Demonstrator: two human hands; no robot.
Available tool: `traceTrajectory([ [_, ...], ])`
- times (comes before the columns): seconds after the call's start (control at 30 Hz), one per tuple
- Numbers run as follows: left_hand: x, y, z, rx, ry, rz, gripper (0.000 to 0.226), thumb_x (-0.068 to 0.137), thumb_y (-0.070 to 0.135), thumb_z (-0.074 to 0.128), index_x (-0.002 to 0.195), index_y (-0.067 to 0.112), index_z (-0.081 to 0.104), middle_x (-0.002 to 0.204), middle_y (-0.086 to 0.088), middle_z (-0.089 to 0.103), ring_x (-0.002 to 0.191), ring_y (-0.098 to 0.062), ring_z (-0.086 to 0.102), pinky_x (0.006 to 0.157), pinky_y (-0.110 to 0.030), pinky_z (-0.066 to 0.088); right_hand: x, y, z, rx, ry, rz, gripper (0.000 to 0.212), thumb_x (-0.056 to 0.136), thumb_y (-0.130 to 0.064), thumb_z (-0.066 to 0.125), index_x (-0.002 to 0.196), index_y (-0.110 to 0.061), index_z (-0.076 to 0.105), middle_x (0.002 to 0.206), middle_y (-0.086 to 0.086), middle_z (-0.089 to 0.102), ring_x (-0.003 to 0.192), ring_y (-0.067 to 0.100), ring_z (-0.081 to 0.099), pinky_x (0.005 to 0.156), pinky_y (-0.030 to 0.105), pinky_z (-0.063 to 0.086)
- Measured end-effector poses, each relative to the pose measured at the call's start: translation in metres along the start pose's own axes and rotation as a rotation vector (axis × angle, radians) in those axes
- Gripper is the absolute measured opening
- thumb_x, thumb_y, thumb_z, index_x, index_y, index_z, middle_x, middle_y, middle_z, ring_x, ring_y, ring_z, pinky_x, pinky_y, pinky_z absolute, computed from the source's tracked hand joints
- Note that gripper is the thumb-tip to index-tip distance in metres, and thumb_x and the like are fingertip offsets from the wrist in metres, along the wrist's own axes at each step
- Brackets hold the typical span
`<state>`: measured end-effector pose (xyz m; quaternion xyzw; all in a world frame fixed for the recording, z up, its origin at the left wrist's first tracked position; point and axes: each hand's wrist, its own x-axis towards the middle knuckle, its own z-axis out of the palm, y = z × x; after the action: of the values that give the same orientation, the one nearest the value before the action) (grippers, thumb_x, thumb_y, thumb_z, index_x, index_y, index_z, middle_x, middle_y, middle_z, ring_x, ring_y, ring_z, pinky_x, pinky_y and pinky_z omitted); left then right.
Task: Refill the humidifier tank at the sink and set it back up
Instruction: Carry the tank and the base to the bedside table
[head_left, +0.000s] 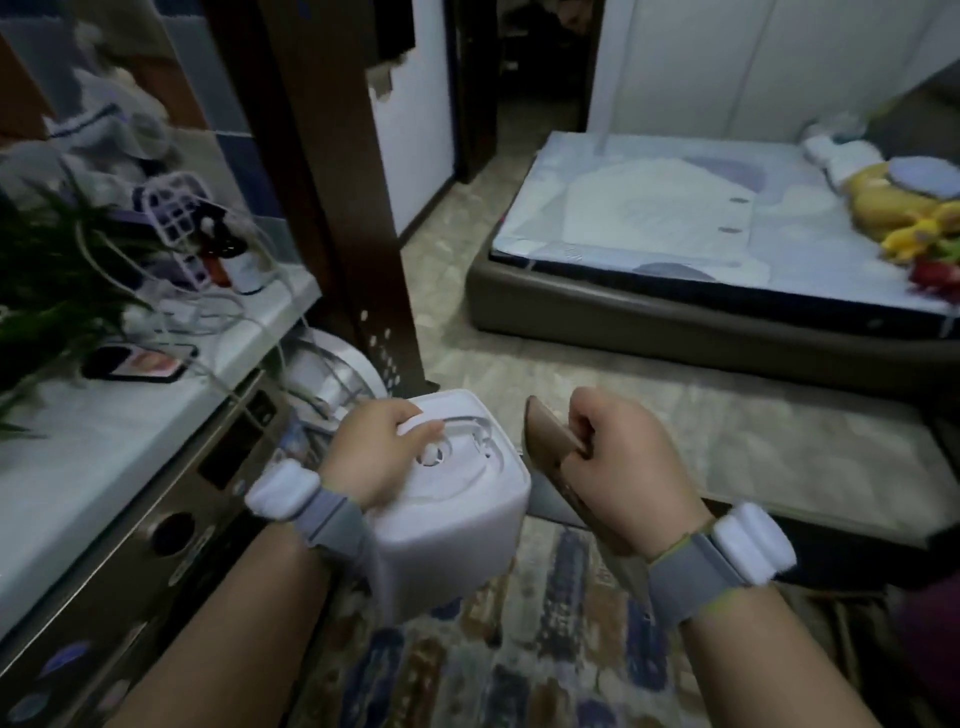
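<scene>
While left hand (376, 452) grips boxy white tank (457, 519)

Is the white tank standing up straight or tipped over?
Tipped. The left hand holds the white tank in the air with one recessed end tilted toward the camera and its body slanting down-left. Whether it holds water cannot be told.

Tank (452, 525): white plastic, boxy with rounded corners. Held in the air over a patterned rug, tilted, one end face turned up toward the camera. That face is recessed, with raised curved ribs and a small round fitting near its middle. Gripped at its upper left edge. Contents cannot be told.

Lid (553, 441): flat brown-tan panel with rounded corners, held on edge just right of the tank, its face angled away. Material cannot be told.
</scene>
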<state>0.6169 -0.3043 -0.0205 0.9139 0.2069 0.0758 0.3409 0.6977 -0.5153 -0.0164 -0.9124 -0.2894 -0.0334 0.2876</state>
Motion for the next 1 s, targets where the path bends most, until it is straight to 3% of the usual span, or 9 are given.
traceTrajectory([
  [0.13, 0.063, 0.027, 0.046, 0.007, -0.151, 0.028, 0.028, 0.088, 0.029, 0.060, 0.069, 0.010, 0.067, 0.064, -0.001, 0.062, 0.061, -0.016, 0.058, 0.062, -0.038, 0.047, 0.035, 0.063, -0.004, 0.013, 0.015, 0.135, 0.014, 0.065, -0.002, 0.056, 0.070, -0.008, 0.045, 0.066, 0.006, 0.048, 0.069, 0.029, 0.048, 0.056, 0.037, 0.035],
  [0.27, 0.130, 0.036, 0.087, -0.047, -0.346, 0.052, 0.026, 0.091, 0.020, 0.056, 0.076, 0.000, 0.063, 0.060, -0.002, 0.054, 0.056, -0.016, 0.052, 0.063, -0.043, 0.049, 0.083, 0.106, 0.004, -0.005, -0.012, 0.230, 0.011, 0.066, -0.002, 0.054, 0.072, -0.006, 0.045, 0.069, 0.010, 0.050, 0.069, 0.030, 0.048, 0.058, 0.040, 0.040],
  [0.43, 0.251, 0.041, 0.143, 0.005, -0.420, 0.012, 0.035, 0.090, 0.029, 0.057, 0.079, -0.004, 0.062, 0.067, -0.011, 0.056, 0.063, -0.022, 0.053, 0.066, -0.037, 0.044, 0.185, 0.160, 0.026, -0.037, -0.023, 0.247, 0.013, 0.066, -0.005, 0.054, 0.067, -0.009, 0.042, 0.062, 0.004, 0.043, 0.061, 0.026, 0.042, 0.050, 0.033, 0.029],
  [0.5, 0.315, 0.040, 0.155, 0.071, -0.491, 0.006, 0.031, 0.087, 0.028, 0.058, 0.076, 0.000, 0.066, 0.073, -0.014, 0.066, 0.071, -0.026, 0.061, 0.072, -0.039, 0.048, 0.242, 0.181, 0.036, -0.083, -0.038, 0.253, 0.019, 0.071, -0.012, 0.058, 0.065, -0.011, 0.040, 0.059, 0.001, 0.040, 0.057, 0.023, 0.036, 0.048, 0.031, 0.026],
  [0.57, 0.345, 0.042, 0.161, 0.081, -0.535, 0.003, 0.026, 0.081, 0.028, 0.059, 0.073, 0.004, 0.068, 0.072, -0.011, 0.066, 0.072, -0.025, 0.061, 0.068, -0.036, 0.047, 0.270, 0.189, 0.039, -0.072, -0.065, 0.264, 0.031, 0.078, -0.022, 0.062, 0.063, -0.013, 0.036, 0.057, 0.000, 0.036, 0.053, 0.019, 0.032, 0.047, 0.029, 0.024],
  [0.7, 0.446, 0.046, 0.180, 0.022, -0.533, -0.091, 0.022, 0.080, 0.028, 0.061, 0.069, 0.010, 0.066, 0.066, 0.000, 0.069, 0.071, -0.020, 0.067, 0.068, -0.032, 0.053, 0.374, 0.228, 0.049, -0.066, -0.109, 0.258, 0.027, 0.080, -0.024, 0.063, 0.067, -0.011, 0.043, 0.065, 0.005, 0.048, 0.062, 0.025, 0.044, 0.051, 0.032, 0.027],
  [0.83, 0.533, 0.059, 0.189, 0.018, -0.445, -0.111, 0.041, 0.082, 0.045, 0.059, 0.068, 0.006, 0.060, 0.068, -0.009, 0.066, 0.067, -0.023, 0.064, 0.067, -0.039, 0.050, 0.459, 0.267, 0.053, -0.035, -0.123, 0.260, 0.025, 0.077, -0.024, 0.063, 0.068, -0.011, 0.045, 0.068, 0.007, 0.053, 0.066, 0.027, 0.048, 0.055, 0.035, 0.033],
  [0.9, 0.580, 0.066, 0.188, 0.012, -0.394, -0.129, 0.040, 0.083, 0.045, 0.061, 0.072, 0.006, 0.060, 0.064, -0.005, 0.064, 0.059, -0.016, 0.058, 0.058, -0.031, 0.045, 0.504, 0.288, 0.056, -0.051, -0.141, 0.232, 0.021, 0.074, -0.021, 0.062, 0.067, -0.012, 0.044, 0.067, 0.006, 0.053, 0.065, 0.027, 0.048, 0.056, 0.036, 0.033],
  [1.0, 0.659, 0.078, 0.192, 0.042, -0.339, -0.107, 0.033, 0.085, 0.040, 0.063, 0.072, 0.009, 0.062, 0.062, 0.003, 0.061, 0.061, -0.012, 0.055, 0.059, -0.027, 0.039, 0.585, 0.330, 0.067, 0.020, -0.202, 0.152, 0.023, 0.075, -0.021, 0.063, 0.066, -0.014, 0.043, 0.066, 0.004, 0.051, 0.064, 0.023, 0.047, 0.054, 0.035, 0.033],
])
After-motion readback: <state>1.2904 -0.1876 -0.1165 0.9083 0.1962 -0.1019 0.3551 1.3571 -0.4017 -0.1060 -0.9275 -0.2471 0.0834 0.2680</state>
